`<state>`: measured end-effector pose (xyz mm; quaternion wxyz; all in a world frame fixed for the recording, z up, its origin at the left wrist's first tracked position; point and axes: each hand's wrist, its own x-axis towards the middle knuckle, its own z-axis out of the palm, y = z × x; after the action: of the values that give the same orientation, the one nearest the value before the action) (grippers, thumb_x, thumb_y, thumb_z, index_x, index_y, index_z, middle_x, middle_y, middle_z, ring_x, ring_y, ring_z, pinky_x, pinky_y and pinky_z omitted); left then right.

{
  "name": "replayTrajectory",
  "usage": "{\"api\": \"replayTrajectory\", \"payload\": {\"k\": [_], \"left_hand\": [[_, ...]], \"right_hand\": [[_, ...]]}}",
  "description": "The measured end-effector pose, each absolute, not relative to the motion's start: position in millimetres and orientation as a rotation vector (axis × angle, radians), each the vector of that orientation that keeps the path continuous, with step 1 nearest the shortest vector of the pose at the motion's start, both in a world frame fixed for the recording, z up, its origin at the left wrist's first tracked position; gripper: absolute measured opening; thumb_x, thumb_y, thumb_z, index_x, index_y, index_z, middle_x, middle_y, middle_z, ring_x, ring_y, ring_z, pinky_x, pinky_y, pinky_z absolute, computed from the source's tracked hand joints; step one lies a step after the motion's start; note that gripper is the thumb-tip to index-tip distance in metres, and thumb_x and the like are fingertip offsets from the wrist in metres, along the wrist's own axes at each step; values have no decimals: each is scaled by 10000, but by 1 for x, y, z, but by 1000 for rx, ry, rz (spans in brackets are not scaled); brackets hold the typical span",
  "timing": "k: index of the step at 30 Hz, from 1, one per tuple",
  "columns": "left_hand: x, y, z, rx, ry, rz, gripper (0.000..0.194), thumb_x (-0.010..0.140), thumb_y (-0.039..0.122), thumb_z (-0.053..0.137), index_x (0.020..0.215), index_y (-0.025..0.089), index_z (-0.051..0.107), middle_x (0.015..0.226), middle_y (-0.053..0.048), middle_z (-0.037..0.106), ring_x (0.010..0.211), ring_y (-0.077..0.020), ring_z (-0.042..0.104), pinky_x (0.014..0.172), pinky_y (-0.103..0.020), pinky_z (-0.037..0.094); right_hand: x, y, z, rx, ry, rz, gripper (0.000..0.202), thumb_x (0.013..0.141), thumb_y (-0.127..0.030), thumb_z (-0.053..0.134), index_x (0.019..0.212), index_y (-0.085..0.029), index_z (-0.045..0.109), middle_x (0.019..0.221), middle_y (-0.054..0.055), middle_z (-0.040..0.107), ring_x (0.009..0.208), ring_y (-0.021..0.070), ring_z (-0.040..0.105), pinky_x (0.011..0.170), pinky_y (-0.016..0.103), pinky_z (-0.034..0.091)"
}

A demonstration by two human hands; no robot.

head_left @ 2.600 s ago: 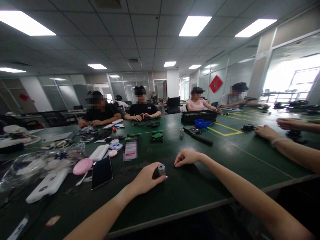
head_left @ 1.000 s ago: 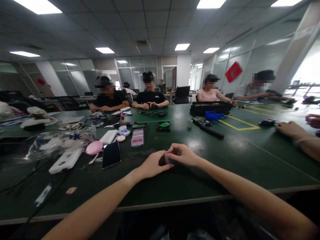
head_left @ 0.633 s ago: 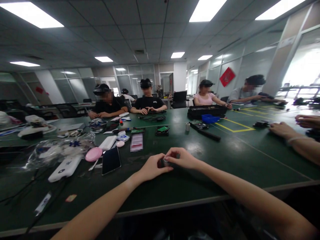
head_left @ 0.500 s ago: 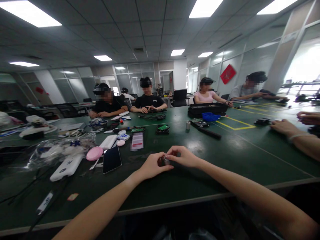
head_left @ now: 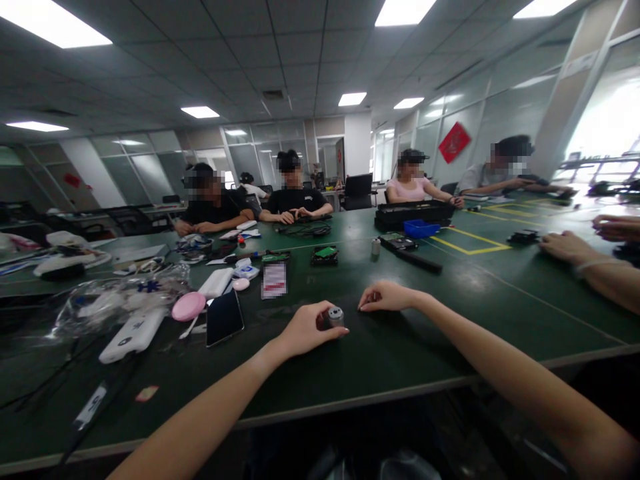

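Note:
Near the middle of the green table [head_left: 425, 347], my left hand [head_left: 307, 328] has its thumb and fingers wrapped round a small silver metal cylinder [head_left: 335, 315], which stands upright with its round top showing. My right hand [head_left: 387, 296] is just to the right of it, over the table, apart from the cylinder. Its thumb and index finger are pressed together; what they hold, if anything, is too small to name. Farther back stands a second small metal cylinder [head_left: 375, 247]. A black device with a green board [head_left: 325, 255] lies to the left of that.
Left of my hands lie a dark phone [head_left: 225, 319], a pink round lid [head_left: 189, 306], a white case [head_left: 134, 333] and plastic bags [head_left: 100, 307]. A blue tray [head_left: 421, 229] sits at the back. Another person's hands [head_left: 570, 248] rest at the right; several people sit opposite.
My right hand has come off the cylinder's top and moved to the right. My left hand stays round the cylinder. The view has shifted slightly.

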<state>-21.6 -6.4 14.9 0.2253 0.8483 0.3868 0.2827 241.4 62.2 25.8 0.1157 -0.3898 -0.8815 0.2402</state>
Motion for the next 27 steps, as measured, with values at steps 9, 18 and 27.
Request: {"api": "replayTrajectory", "payload": {"k": [9, 18, 27], "left_hand": [[-21, -9, 18, 2343, 1046, 769, 402, 748, 514, 656, 963, 177, 614, 813, 12, 623, 635, -112, 512, 572, -210, 386], [-21, -9, 17, 2350, 1037, 765, 379, 761, 496, 652, 969, 183, 607, 841, 12, 624, 664, -115, 524, 592, -212, 393], [-22, -6, 13, 2394, 1084, 772, 407, 755, 517, 646, 945, 160, 604, 764, 9, 594, 639, -128, 523, 567, -223, 381]], "right_hand": [[241, 64, 24, -1168, -2594, 682, 407, 717, -517, 655, 960, -198, 723, 726, 16, 618, 637, 129, 532, 558, 226, 356], [231, 60, 16, -1300, -2436, 629, 250, 745, -396, 656, 859, -186, 732, 730, 31, 686, 642, 147, 579, 573, 241, 409], [176, 15, 26, -794, -1972, 552, 223, 812, -374, 619, 872, -163, 660, 850, 51, 668, 796, 165, 614, 738, 301, 489]]}}
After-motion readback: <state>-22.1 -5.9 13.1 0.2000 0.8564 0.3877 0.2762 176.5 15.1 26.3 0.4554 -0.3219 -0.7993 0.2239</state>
